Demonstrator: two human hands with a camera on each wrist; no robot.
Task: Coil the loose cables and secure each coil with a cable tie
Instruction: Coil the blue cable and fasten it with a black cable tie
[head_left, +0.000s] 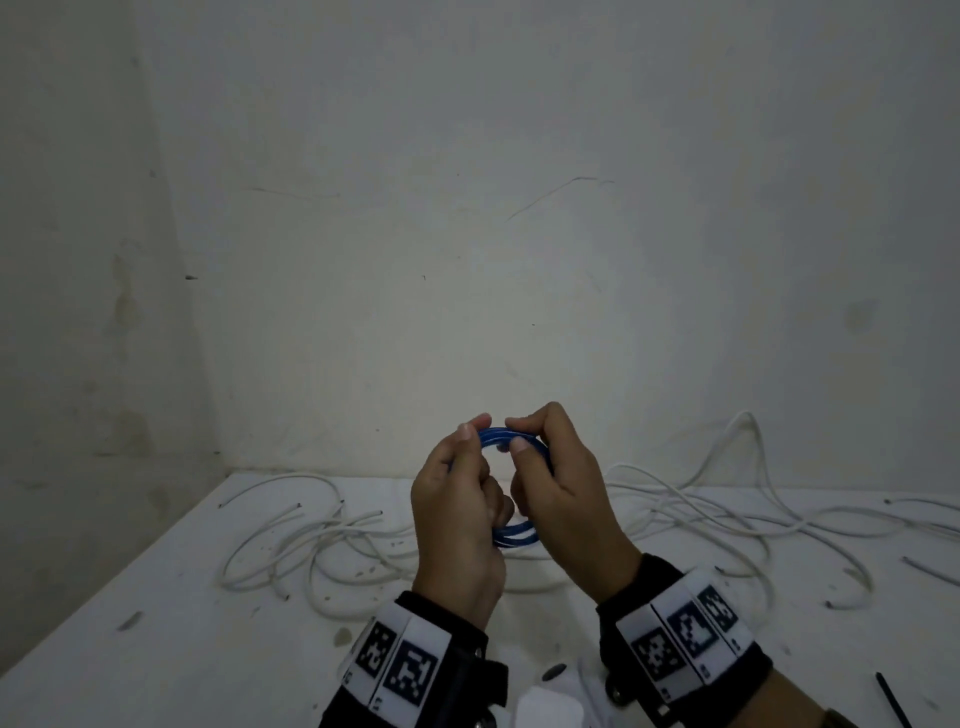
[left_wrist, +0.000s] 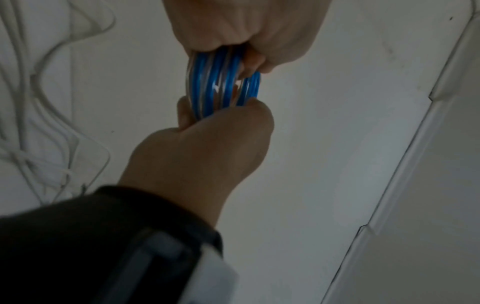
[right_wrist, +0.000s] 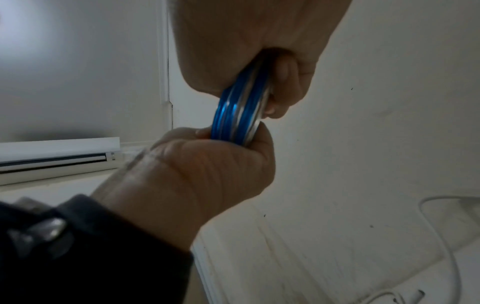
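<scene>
Holding the blue cable coil up off the table, both hands clamp it from opposite sides: left hand has fingers curled round the left arc, right hand has fingers curled round the right arc with thumb and forefinger pinching the top strands. My read is that the two-sided grip keeps the loops stacked so they don't spring apart before a tie goes on; no tie visible on the coil yet. Wrist views show the coil as several turns of glossy blue jacket lying side by side, smooth and round in section, tight small ring, looks stiff enough to hold its curve. Black wrist straps with printed marker tiles on both forearms. A thin black strip lies at the near right edge of the table, possibly a cable tie, can't confirm. Beyond the hands, loose white cables sprawl in open tangled loops over the white table, cut ends showing, none coiled. Table surface is scuffed and speckled. Behind it, a plain matte wall with faint scratches.
</scene>
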